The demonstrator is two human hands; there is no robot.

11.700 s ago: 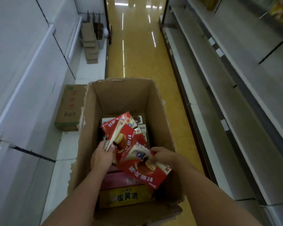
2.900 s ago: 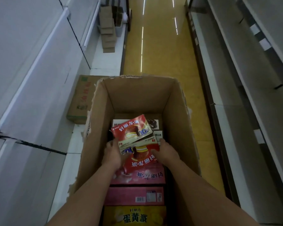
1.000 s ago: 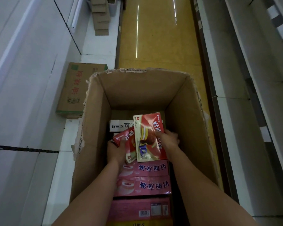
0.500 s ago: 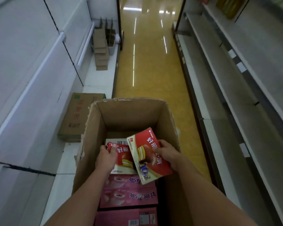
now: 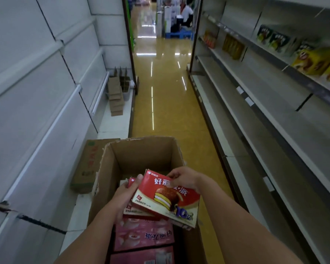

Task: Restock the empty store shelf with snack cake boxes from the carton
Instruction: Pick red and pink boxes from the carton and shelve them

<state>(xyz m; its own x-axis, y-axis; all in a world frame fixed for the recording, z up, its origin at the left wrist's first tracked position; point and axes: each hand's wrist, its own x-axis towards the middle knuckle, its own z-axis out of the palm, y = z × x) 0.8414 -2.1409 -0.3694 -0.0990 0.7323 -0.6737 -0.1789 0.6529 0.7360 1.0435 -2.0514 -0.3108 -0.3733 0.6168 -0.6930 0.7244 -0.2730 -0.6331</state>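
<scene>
I hold two red boxes (image 5: pixel 166 199) above the carton (image 5: pixel 141 155), left hand (image 5: pixel 125 195) and right hand (image 5: pixel 183 178) both gripping them. Pink boxes (image 5: pixel 143 235) remain inside the carton; the shelf (image 5: pixel 274 134) right of it looks bare, so most is left.

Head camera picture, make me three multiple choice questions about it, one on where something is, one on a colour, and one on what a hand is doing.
1. Where does the closed brown carton lie?
A. left of the open carton
B. on the right-hand shelves
C. inside the open carton

2. What colour are the boxes lying in the carton beneath the held ones?
A. green
B. pink
C. blue

3. What is the right hand doing?
A. resting on the carton rim
B. hanging idle
C. gripping the top red snack cake box

Answers: 1 A, it lies by the left shelving base. 2 B, their faces are pink. 3 C, its fingers curl over the box's far edge, while the left hand holds the stack's left side.
</scene>
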